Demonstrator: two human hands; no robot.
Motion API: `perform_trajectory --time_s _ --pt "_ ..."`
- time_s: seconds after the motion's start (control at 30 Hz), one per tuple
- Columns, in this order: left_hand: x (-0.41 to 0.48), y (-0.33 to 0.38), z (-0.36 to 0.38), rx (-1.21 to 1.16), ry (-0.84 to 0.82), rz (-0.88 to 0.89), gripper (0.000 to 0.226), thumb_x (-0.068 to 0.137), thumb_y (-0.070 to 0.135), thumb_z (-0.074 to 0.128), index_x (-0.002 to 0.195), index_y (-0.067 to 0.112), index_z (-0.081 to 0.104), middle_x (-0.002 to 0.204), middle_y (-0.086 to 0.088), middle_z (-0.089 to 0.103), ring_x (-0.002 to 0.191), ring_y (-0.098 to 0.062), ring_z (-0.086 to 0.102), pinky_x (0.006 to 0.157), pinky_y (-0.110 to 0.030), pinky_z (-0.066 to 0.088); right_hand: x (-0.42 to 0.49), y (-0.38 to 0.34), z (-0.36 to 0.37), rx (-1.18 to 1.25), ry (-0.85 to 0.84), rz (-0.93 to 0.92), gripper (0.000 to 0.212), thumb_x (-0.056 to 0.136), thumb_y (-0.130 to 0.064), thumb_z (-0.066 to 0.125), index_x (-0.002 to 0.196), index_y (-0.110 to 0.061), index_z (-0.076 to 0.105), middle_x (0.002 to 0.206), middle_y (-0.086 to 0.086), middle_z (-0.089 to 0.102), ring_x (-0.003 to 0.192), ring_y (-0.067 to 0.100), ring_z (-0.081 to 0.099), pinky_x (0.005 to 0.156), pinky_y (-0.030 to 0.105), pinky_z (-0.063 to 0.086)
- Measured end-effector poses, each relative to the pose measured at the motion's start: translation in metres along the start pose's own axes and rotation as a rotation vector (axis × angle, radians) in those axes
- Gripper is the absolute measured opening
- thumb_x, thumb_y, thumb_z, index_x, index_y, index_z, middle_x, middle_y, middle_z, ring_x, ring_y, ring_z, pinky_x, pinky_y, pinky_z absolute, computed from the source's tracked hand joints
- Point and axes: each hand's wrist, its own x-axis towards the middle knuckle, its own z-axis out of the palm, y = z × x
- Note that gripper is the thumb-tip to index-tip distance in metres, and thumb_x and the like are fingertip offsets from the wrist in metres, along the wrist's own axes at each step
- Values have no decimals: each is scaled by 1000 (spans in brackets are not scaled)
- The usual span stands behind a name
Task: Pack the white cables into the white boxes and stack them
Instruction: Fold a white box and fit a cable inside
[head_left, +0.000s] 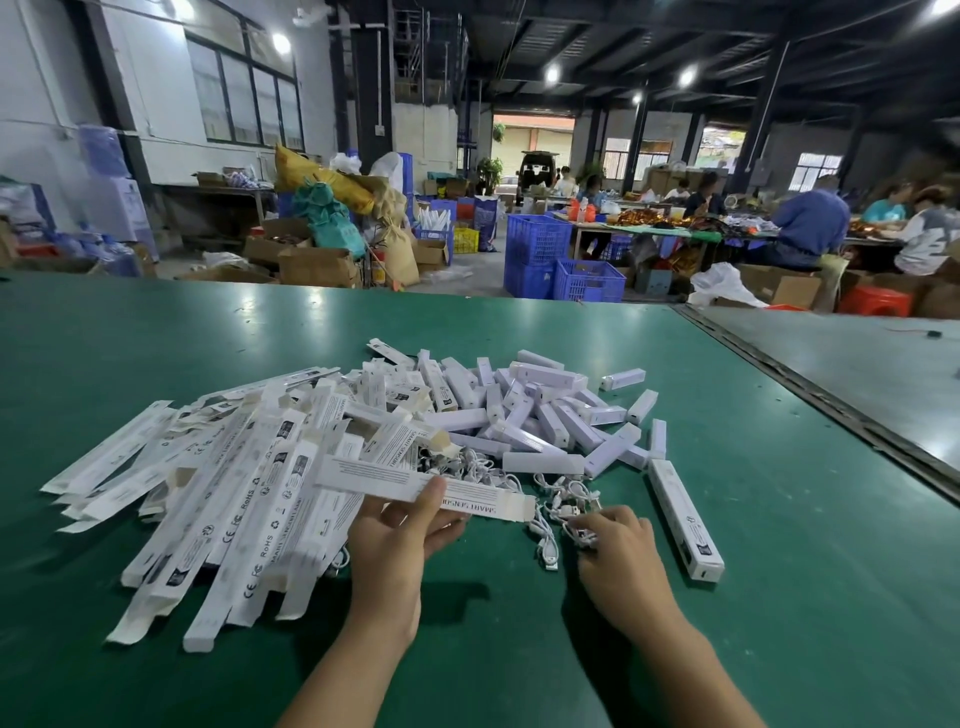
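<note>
On the green desk (779, 545) in a big workshop, the left hand (395, 535) pinches a flat white box (363, 478), thumb on top. The right hand (618, 551) curls its fingers (605, 519) round one white cable (577, 534) by the cable heap (498, 467). It should lift that cable free of tangles first, then pop the box open.

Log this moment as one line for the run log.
left hand: holds white box | right hand: pinches white cable | closed boxes: loose heap, unstacked

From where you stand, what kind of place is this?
Most likely a factory packing hall: a long green table heaped with flat white boxes, blue plastic crates and cardboard cartons on the floor, and other workers seated at tables behind.
</note>
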Motion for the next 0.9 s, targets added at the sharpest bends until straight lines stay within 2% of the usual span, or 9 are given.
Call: perform_trajectory --time_s 0.13,0.27,0.43,0.53,0.6,0.67,0.8,0.83,0.9 --pt "1 1 0 0 -1 -4 36 72 19 74 104 6 63 86 -8 76 71 -24 74 60 -29 60 2 0 0 2 62 24 42 91 -8 55 131 -23 59 123 -1 56 115 21 47 94 30 42" --pt "0 0 0 2 -1 -16 36 72 21 75 103 7 63 87 -10 76 72 -26 74 61 -29 60 1 -1 -1 134 124 1 37 90 -17 68 127 -17 62 116 1 58 100 20 59 88 29 47" --pt "0 1 0 8 -3 -15 38 72 21 75 105 7 64 91 -12 77 76 -29 75 61 -30 60 -2 -10 -3 349 215 -83 33 84 -14 77 115 -18 67 112 -6 54 76 5 59 68 6 44" --pt "1 2 0 2 -2 -7 37 72 20 74 105 7 64 89 -10 77 74 -27 75 60 -28 59 -9 -22 -8 484 283 -156 30 78 -11 82 104 -20 71 109 -9 58 71 6 63 72 11 50" --pt "0 3 0 -6 0 -3 36 73 19 73 106 9 64 89 -9 77 73 -26 75 60 -28 59 -15 -31 -8 535 246 -217 28 76 -13 83 100 -22 72 109 -13 59 71 6 64 73 15 52" --pt "1 3 1 -13 7 -2 35 73 19 73 106 10 65 90 -9 78 73 -26 75 59 -27 59 -20 -38 -3 509 131 -273 27 77 -19 83 102 -21 71 110 -19 56 71 5 64 73 15 53" --pt "1 5 0 -23 11 6 34 73 20 74 105 13 65 89 -6 78 71 -24 75 60 -26 59 -23 -46 11 373 -35 -399 32 83 -19 74 115 -21 67 114 -10 60 64 -1 59 67 3 40" --pt "1 6 0 -24 9 10 34 72 21 74 105 14 65 87 -5 78 71 -23 75 60 -26 59 -23 -47 13 338 -55 -423 34 84 -18 70 118 -21 65 118 -8 61 66 1 60 70 2 38" --pt "0 6 1 -23 8 12 35 72 21 74 105 13 65 86 -4 78 71 -23 75 60 -26 59 -21 -45 14 260 -83 -456 41 83 -15 64 124 -21 64 125 -7 62 84 7 63 80 0 34"
